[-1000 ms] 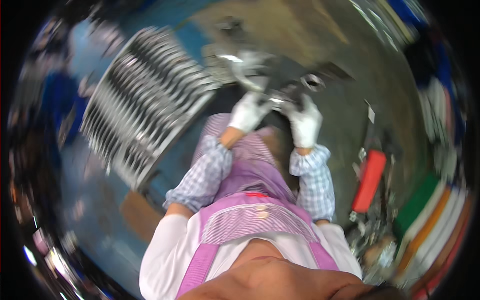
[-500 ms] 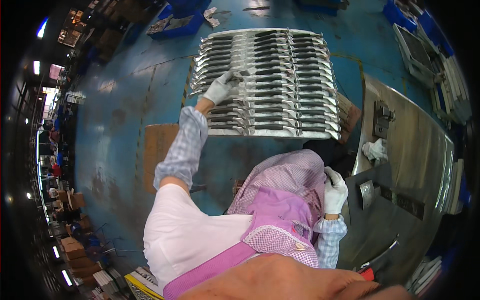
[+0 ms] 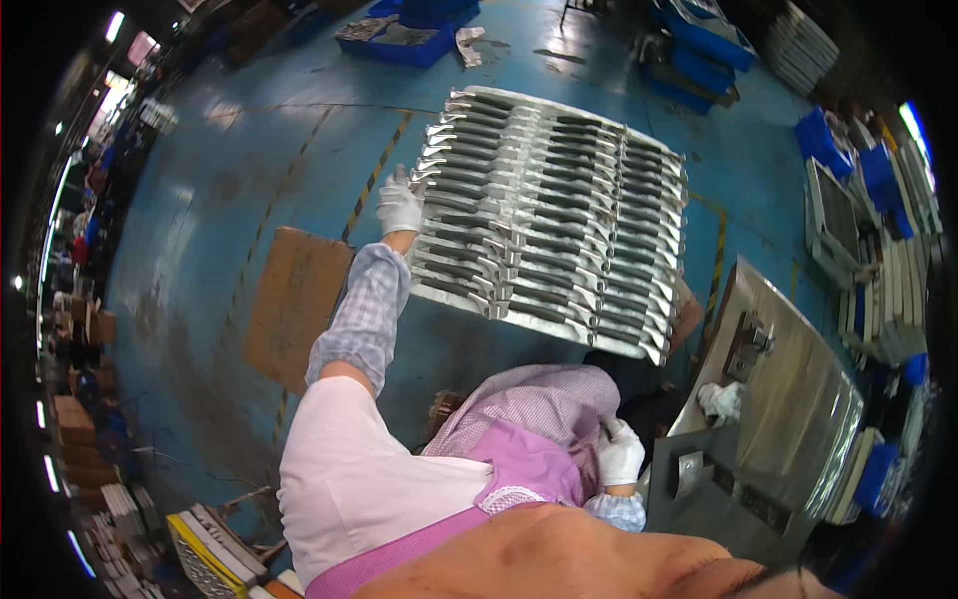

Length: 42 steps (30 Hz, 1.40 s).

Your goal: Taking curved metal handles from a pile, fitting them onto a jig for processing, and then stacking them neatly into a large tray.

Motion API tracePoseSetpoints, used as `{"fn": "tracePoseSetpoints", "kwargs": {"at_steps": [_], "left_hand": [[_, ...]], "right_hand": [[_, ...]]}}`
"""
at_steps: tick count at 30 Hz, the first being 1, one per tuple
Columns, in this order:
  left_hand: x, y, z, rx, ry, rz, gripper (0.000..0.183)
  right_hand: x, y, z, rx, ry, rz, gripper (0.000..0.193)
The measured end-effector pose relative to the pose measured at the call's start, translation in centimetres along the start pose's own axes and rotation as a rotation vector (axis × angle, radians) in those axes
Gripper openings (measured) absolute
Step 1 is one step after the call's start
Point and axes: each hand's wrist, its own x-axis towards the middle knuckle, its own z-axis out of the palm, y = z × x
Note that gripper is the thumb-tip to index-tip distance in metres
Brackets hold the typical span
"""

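My left hand (image 3: 399, 207) at the handle tray's (image 3: 549, 324) left edge, right hand (image 3: 621, 456) on its near side, I can't tell either grip

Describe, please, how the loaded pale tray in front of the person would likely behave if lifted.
The tray would probably feel heavy, since rows of dark-handled, metal-looking pieces cover most of it. It seems fairly stiff, showing no obvious sag. The pieces might slide if it tilted, as no fastening shows over them.
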Motion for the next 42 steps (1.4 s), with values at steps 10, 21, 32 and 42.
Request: {"fn": "tracePoseSetpoints", "kwargs": {"at_steps": [10,21,32,42], "left_hand": [[9.0,3.5,0.6,-0.389,-0.449,-0.152,0.075],[11.3,2.9,5.6,-0.302,-0.374,-0.025,0.036],[11.2,2.0,1.4,-0.249,-0.159,-0.153,0.022],[14.2,4.0,-8.6,-0.918,-0.413,-0.159,0.024]], "right_hand": [[1.6,-0.6,0.1,-0.059,-0.112,-0.06,0.03],[-1.9,1.9,1.4,-0.121,-0.149,0.0,0.024],[-6.4,4.0,-1.8,-0.116,-0.092,0.119,0.028],[-10.8,5.9,-2.0,0.026,0.164,0.126,0.025]]}}
